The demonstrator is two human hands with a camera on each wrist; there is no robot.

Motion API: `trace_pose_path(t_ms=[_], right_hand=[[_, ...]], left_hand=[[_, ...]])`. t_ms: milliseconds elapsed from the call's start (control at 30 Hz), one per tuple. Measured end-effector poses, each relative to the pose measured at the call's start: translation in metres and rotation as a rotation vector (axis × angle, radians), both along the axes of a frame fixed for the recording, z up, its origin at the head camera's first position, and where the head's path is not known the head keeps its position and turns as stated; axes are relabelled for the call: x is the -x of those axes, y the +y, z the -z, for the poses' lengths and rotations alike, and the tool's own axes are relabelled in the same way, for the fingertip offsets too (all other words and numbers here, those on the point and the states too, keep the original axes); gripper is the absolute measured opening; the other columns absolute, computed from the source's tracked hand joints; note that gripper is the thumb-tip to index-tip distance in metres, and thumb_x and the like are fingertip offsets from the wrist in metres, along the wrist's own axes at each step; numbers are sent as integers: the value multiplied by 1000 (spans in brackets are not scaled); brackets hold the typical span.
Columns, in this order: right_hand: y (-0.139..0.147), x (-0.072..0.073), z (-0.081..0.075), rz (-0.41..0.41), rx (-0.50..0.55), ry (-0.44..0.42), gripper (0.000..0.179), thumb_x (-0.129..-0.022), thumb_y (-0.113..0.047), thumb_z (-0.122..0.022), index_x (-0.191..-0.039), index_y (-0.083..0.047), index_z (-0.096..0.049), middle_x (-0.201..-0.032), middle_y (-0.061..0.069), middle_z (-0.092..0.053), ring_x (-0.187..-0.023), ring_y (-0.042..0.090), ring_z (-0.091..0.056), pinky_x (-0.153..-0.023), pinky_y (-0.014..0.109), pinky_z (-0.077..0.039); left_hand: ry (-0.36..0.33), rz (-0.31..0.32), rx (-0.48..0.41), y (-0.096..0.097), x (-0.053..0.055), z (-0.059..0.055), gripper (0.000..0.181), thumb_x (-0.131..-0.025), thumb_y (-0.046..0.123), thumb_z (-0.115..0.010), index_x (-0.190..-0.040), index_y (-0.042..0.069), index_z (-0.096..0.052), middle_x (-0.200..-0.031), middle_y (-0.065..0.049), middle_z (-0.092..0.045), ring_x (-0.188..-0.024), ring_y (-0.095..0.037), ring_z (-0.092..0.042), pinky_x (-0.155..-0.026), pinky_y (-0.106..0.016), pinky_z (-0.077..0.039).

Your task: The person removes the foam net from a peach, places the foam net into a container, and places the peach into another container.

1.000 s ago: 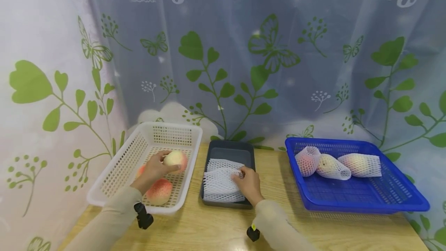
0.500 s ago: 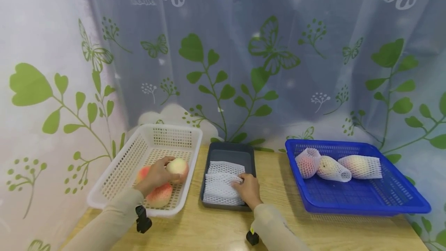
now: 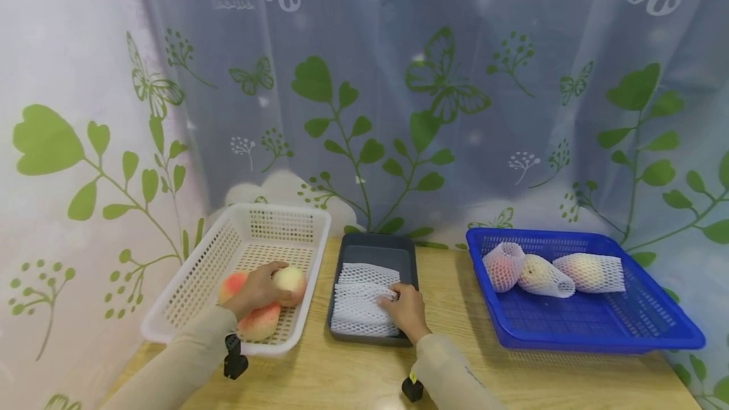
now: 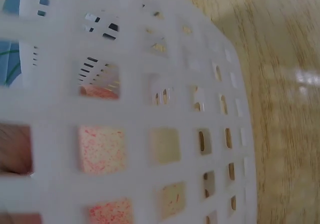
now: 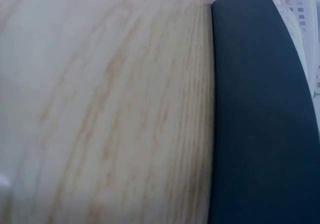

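In the head view my left hand (image 3: 262, 290) holds a pale yellow and pink peach (image 3: 292, 285) inside the white basket (image 3: 320, 239). Another peach (image 3: 260, 323) lies just nearer, and a reddish one (image 3: 232, 285) is partly behind the hand. My right hand (image 3: 409, 310) pinches the edge of a white foam net sleeve (image 3: 361, 309) on a small stack in the dark grey tray (image 3: 373, 248). The left wrist view shows the basket's side wall (image 4: 135, 114), with speckled peach skin through its holes. Only the tray's outer side (image 5: 260, 109) and the table appear in the right wrist view.
A blue basket (image 3: 592, 328) stands at the right with three net-wrapped peaches (image 3: 547, 274) along its back. All the containers rest on a wooden table (image 3: 336, 372). A patterned curtain (image 3: 364, 81) hangs right behind them.
My left hand has brought the peach slightly nearer to me and lower within the white basket. The right hand stays at the edge of the net sleeves, nearly still.
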State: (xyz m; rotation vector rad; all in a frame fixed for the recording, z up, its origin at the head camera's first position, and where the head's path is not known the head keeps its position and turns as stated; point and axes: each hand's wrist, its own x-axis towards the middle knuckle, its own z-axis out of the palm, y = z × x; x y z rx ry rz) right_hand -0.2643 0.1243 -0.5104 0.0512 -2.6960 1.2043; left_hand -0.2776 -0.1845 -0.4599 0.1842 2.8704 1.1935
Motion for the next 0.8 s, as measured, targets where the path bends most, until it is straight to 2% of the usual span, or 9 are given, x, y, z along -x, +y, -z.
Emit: trace_pose_path(t_ms=[200,433,667,800], right_hand=[[0,-1,-2,-3,11,-4,33,-78,-15,-79,-104,3,-71,-90,14,-69,-72,18,-59,-65,38,-52],[1,-2,-5,-14,31,0,34,-81,-16,-77,-107,4,-70,-88,12,-68,-70,16,-56,-62,35,-50],[2,-1,-8,-11,26,11,36,-80,-19,-78,-108,3,-69,-89,11,-67,-71,17,-56,-62,35,-49],[3,-1,-13,-18,36,16,37,-80,-20,-78,-109,2,-69,-86,8,-63,-72,16,-53,-61,32,-46]], left_hand=[[-13,-1,9,-1,0,-1,74,-70,14,-86,-132,-7,-51,-126,-31,-54,-104,-42,-58,-80,-48,-52],[-48,-16,-69,-3,-2,-3,68,-75,11,-81,-133,-6,-51,-126,-30,-54,-103,-40,-59,-78,-47,-53],[-31,-16,-73,-5,0,0,67,-75,11,-81,-132,-7,-51,-124,-30,-56,-102,-39,-60,-78,-45,-53],[-10,-6,-73,-5,2,-1,68,-76,12,-81,-132,-10,-50,-127,-32,-54,-110,-42,-57,-86,-48,-51]])
